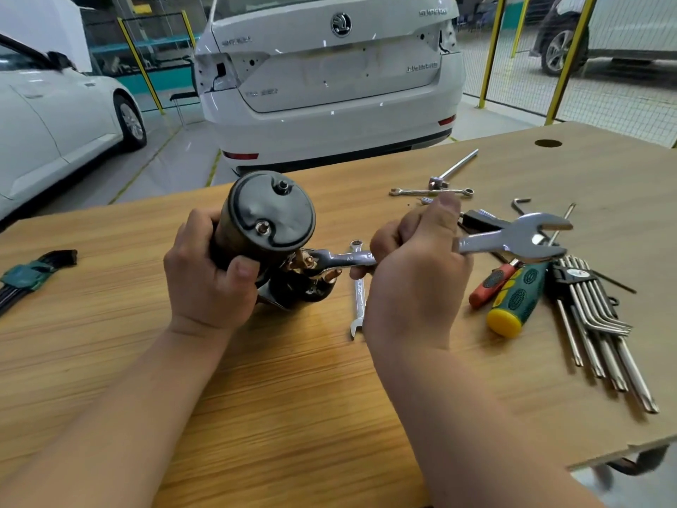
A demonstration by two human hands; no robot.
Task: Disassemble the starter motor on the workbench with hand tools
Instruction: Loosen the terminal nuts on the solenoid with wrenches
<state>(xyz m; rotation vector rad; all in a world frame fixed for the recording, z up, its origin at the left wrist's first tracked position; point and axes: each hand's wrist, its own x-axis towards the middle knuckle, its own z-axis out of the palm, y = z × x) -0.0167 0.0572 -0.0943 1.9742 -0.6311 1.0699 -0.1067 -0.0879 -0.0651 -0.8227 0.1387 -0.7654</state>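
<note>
At starter motor (263, 218) terminal (306, 259), wrench (348, 259).

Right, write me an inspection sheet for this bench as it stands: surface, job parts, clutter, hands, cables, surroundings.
Surface: wooden workbench, round hole near its far right corner.
Job's things: starter motor, end cap towards the camera; wrench set on a copper terminal at its side.
Clutter: spare wrench, green screwdriver, red screwdriver and hex key set on the right; second key set on the left.
Hands: left hand grips the motor body; right hand has its fingers curled round the wrench.
Cables: nothing seen.
Surroundings: white car behind the bench; yellow fence posts.
</note>
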